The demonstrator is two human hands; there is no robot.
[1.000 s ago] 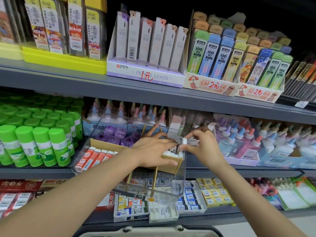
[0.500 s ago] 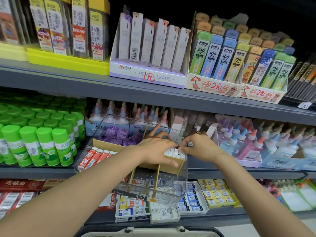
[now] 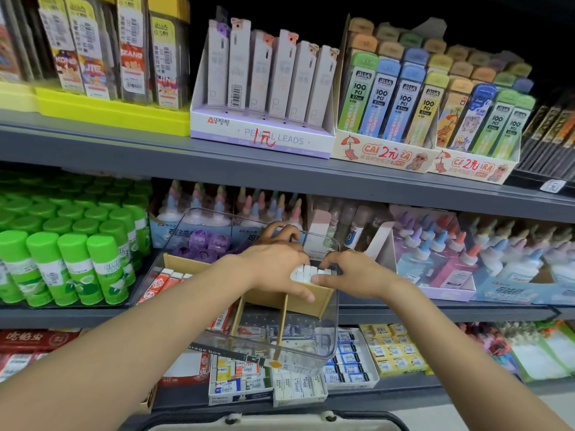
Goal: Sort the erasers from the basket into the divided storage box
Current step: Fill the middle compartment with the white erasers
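A clear divided storage box (image 3: 326,343) with tan cardboard dividers juts out from the middle shelf edge. Its right rear compartment holds a row of small white erasers (image 3: 306,273). My left hand (image 3: 273,265) lies over that compartment, fingers spread on the erasers and thumb on the divider. My right hand (image 3: 351,273) presses its fingertips against the row from the right. Red-and-white erasers (image 3: 161,283) fill the left compartment and purple erasers (image 3: 202,244) the back left one. The rim of the basket (image 3: 280,423) shows at the bottom edge.
Green glue sticks (image 3: 71,262) stand left of the box and pastel glue bottles (image 3: 460,259) to its right. Above hang pencil lead display boxes (image 3: 264,132). The lower shelf carries boxed erasers (image 3: 249,381).
My right hand has come down from pinching one white eraser above the row to resting its fingertips on the row. My left hand has stayed over the compartment. The camera has moved closer.
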